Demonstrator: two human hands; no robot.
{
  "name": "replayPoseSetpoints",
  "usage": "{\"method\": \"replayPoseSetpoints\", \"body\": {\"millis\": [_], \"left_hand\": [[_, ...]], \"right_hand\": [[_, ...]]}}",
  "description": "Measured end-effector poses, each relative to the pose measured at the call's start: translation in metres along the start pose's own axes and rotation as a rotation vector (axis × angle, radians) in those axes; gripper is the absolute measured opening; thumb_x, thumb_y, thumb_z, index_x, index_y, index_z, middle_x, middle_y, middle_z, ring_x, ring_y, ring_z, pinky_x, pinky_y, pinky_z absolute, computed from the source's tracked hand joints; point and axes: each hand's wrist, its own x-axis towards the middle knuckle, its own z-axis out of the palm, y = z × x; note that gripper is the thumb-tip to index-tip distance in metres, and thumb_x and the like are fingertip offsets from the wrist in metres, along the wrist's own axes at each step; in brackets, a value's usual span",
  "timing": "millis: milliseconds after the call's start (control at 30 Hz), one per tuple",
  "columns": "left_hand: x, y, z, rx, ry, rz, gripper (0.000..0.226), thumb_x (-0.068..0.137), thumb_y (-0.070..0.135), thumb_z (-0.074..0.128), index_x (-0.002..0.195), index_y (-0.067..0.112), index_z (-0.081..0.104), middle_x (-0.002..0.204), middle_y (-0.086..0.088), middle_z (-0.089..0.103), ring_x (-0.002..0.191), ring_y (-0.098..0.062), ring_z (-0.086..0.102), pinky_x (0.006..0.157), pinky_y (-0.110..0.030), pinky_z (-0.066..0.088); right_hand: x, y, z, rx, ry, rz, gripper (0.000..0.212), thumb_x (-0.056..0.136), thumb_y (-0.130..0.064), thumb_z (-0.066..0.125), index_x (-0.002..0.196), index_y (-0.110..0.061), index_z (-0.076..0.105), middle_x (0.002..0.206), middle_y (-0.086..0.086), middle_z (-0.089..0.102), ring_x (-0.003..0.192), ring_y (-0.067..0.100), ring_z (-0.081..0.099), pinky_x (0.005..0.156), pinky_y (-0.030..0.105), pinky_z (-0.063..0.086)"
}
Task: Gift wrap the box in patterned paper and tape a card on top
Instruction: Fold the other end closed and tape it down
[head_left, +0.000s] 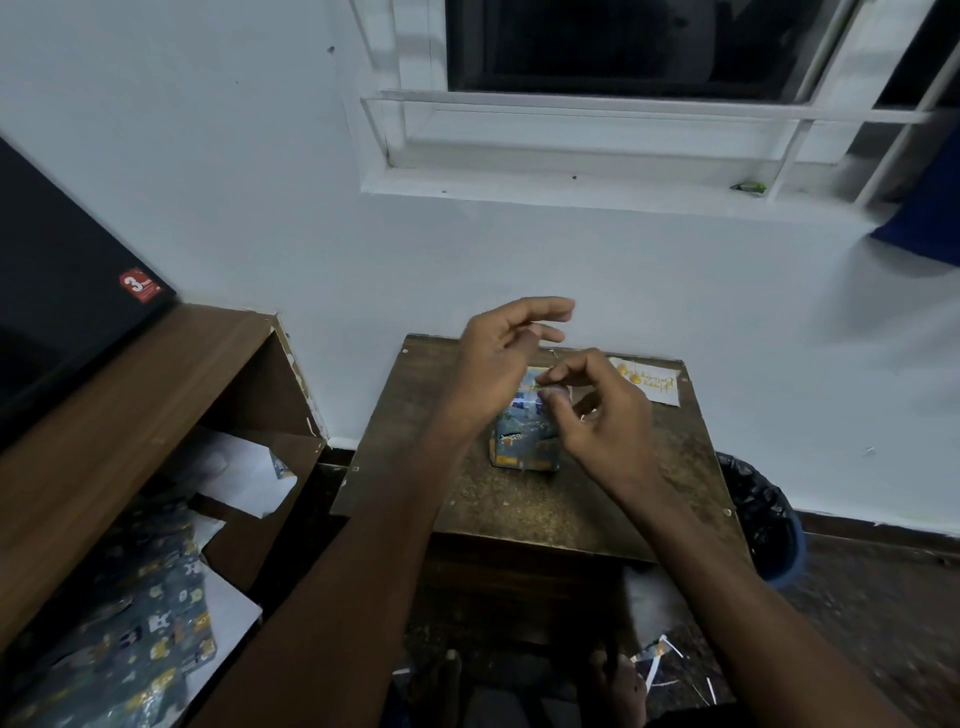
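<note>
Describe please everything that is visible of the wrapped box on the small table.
The wrapped box is small, covered in dark blue-grey paper with little printed figures, glossy in places. It stands on the worn brown table, near its middle. The left hand and right hand are above it and hide its far part; whether they touch it cannot be told. The card lies apart, at the far right corner.
</note>
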Motion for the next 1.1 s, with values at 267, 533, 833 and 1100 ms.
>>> {"method": "replayPoseSetpoints", "body": {"millis": [267, 533, 833, 1100], "left_hand": [[0.003, -0.009, 0.03, 0.061, -0.11, -0.047, 0.032, 0.104, 0.001, 0.054, 0.124, 0.012, 0.076, 0.112, -0.003, 0.079, 0.105, -0.015, 0.075, 0.102, -0.04, 0.059], [0.007, -0.011, 0.031, 0.057, -0.14, -0.067, 0.028, 0.102, -0.003, 0.058, 0.117, 0.008, 0.079, 0.104, -0.001, 0.081, 0.093, -0.018, 0.078, 0.094, -0.031, 0.061], [0.011, -0.012, 0.03, 0.132, -0.17, -0.098, 0.03, 0.1, -0.001, 0.059, 0.114, 0.015, 0.081, 0.103, 0.004, 0.081, 0.096, -0.009, 0.077, 0.099, -0.037, 0.06], [0.016, -0.01, 0.028, 0.162, -0.287, -0.15, 0.024, 0.103, 0.012, 0.064, 0.116, 0.023, 0.081, 0.107, 0.013, 0.08, 0.108, 0.001, 0.072, 0.104, -0.035, 0.057]], "right_hand": [[0.008, -0.001, -0.036, 0.592, 0.232, 0.395, 0.02, 0.092, 0.014, 0.061, 0.084, -0.003, 0.069, 0.086, 0.015, 0.078, 0.086, 0.031, 0.077, 0.06, 0.033, 0.059], [0.001, 0.061, -0.057, -0.469, -0.498, 0.357, 0.024, 0.074, -0.024, 0.086, 0.092, -0.037, 0.076, 0.101, -0.01, 0.062, 0.106, 0.019, 0.057, 0.087, 0.036, 0.047], [0.0, 0.056, -0.041, -0.635, -0.528, 0.34, 0.018, 0.08, -0.035, 0.082, 0.096, -0.033, 0.075, 0.111, -0.008, 0.067, 0.118, 0.025, 0.043, 0.093, 0.042, 0.034], [0.003, 0.055, -0.057, -0.575, -0.342, 0.314, 0.018, 0.089, -0.021, 0.068, 0.105, -0.014, 0.072, 0.096, 0.002, 0.068, 0.11, 0.026, 0.049, 0.083, 0.04, 0.048]]}}
